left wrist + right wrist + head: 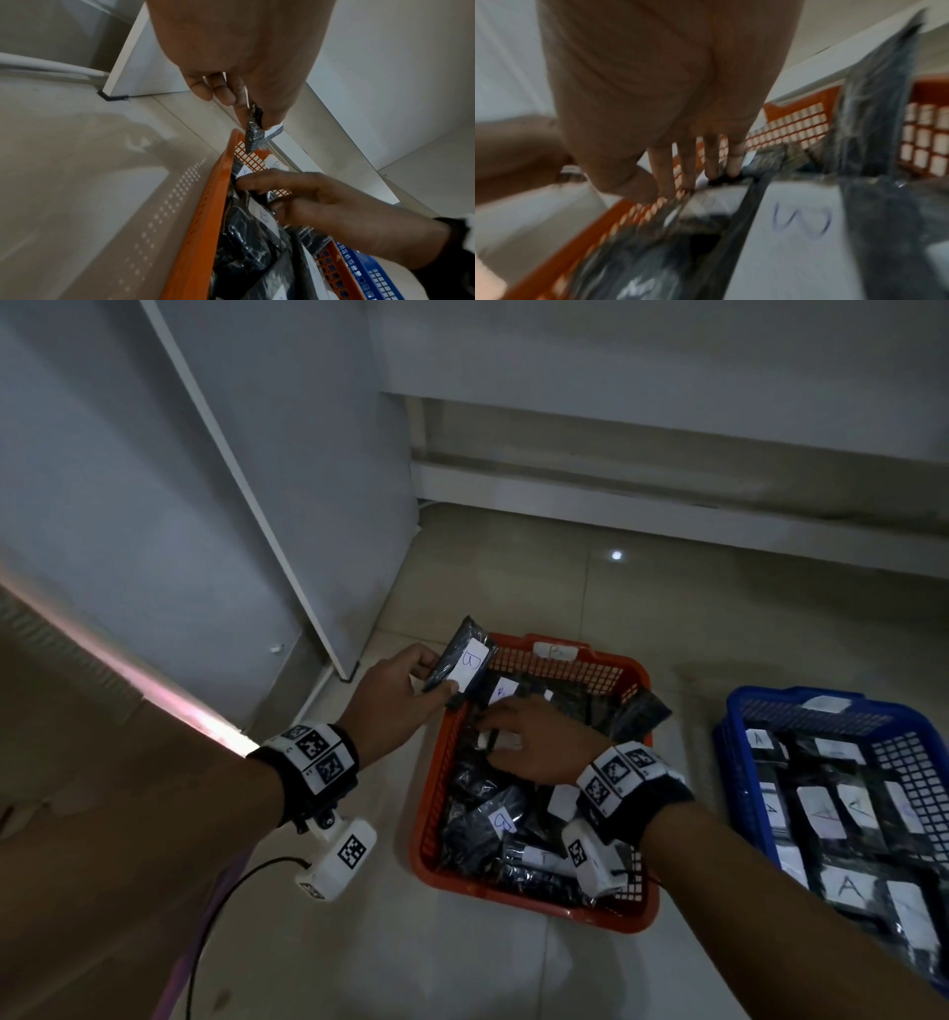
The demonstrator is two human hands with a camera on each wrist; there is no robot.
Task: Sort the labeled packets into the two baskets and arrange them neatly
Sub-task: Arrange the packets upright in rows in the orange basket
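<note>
Left hand [398,695] holds B packet [462,669] over orange basket's [431,788] far-left corner.
Left grip pinches it; right hand [539,742], fingers straight, presses packets inside. Blue basket [739,762] right, on floor.

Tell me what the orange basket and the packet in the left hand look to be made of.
Orange basket: likely moulded plastic, matte, with grid-perforated walls and a thick smooth rim.
Packet held by the left hand: apparently glossy dark plastic film, crinkled with glints, bearing a white, probably paper label marked B.
</note>
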